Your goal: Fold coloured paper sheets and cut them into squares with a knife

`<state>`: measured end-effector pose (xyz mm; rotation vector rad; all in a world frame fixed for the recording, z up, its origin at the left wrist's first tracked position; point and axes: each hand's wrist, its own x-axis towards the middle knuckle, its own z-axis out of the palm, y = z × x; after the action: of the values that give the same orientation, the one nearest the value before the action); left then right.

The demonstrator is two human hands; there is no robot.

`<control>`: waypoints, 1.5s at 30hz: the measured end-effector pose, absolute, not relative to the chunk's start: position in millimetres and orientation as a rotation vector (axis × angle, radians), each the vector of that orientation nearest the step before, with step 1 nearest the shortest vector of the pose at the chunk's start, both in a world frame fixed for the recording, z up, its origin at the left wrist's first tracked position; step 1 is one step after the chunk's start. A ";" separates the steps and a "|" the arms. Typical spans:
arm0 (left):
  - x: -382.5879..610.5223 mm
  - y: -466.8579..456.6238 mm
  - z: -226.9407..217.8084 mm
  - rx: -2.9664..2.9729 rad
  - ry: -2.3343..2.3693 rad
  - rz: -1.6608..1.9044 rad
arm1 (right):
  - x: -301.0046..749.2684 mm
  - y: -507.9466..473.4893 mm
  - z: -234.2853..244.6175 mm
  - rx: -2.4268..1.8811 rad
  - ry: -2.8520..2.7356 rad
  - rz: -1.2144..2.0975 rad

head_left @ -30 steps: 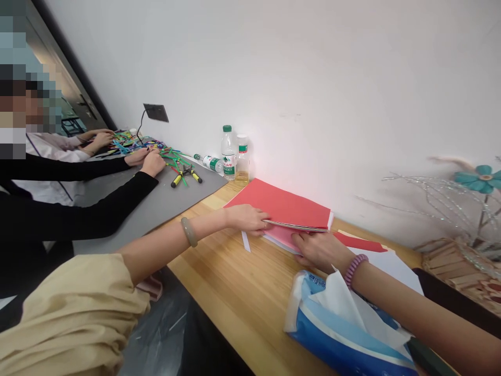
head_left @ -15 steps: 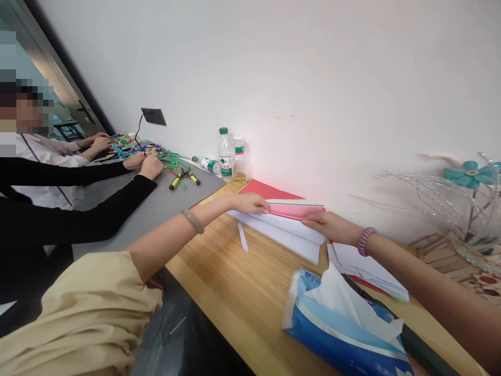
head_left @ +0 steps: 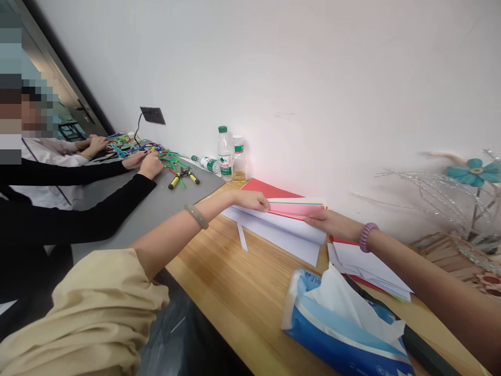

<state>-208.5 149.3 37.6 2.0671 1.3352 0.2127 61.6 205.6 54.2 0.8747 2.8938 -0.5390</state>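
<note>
Between my two hands is a stack of coloured paper [head_left: 287,208], pink on the near side with white, yellow and blue edges behind. My left hand [head_left: 250,200] is closed on its left end, thumb and fingers pinching it. At the right end my right hand [head_left: 324,219] grips the same stack with the thumb in front. Beneath and in front of it lie white sheets [head_left: 277,235], the upper one curling. Red paper [head_left: 270,189] shows behind, against the wall. A narrow white paper strip [head_left: 242,237] rests on the wooden table [head_left: 219,277].
A blue tissue pack [head_left: 336,334] lies at the front right, beside a dark long object [head_left: 426,350] and more white paper [head_left: 364,266]. Bottles [head_left: 225,156] stand by the wall. Leftward, co-workers' hands [head_left: 151,166] handle coloured sticks near pliers [head_left: 183,177]. A decorative flower [head_left: 475,172] is at right.
Both hands keep hold of the paper stack, which has shifted very slightly. The white sheet under it reaches a little further left. The view has moved slightly.
</note>
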 end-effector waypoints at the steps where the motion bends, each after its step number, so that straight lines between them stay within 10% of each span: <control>1: -208.4 149.4 37.6 2.055 1.335 0.217 | 61.3 205.8 54.5 0.874 2.878 -0.569; 45: -225.5 122.9 7.6 1.747 1.071 0.468 | 96.7 185.6 37.1 1.225 2.840 -1.375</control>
<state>-225.5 122.9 7.6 1.7474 1.0712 0.4683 96.7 185.6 37.1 1.2247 2.8403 -1.3754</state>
